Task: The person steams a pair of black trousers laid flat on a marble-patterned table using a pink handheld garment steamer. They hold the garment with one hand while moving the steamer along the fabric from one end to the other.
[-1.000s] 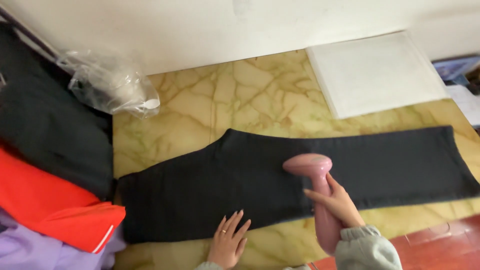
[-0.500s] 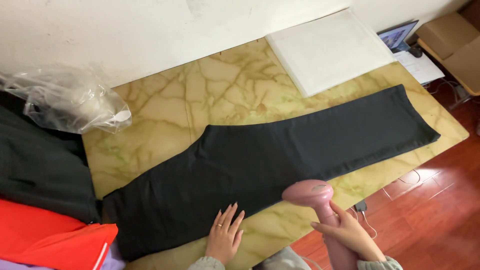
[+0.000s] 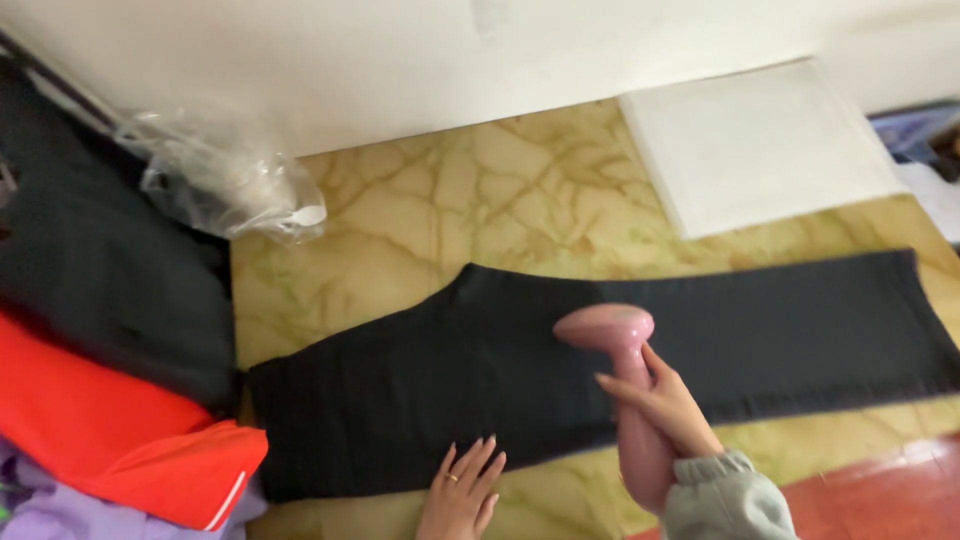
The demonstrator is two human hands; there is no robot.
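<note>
A pair of black trousers lies folded flat along a yellow marbled table, waist to the left, leg end to the right. My right hand grips the handle of a pink handheld garment steamer, whose head rests over the middle of the trousers. My left hand lies flat with fingers spread on the lower edge of the trousers, near the table's front edge.
A pile of clothes sits at the left: black, red and lilac. Crumpled clear plastic lies by the white wall. A white flat pad rests at the back right. Red-brown floor shows at lower right.
The steamer has moved up from the trousers' front edge onto their middle. The view has swung back to the left. My left hand stays flat on the fabric.
</note>
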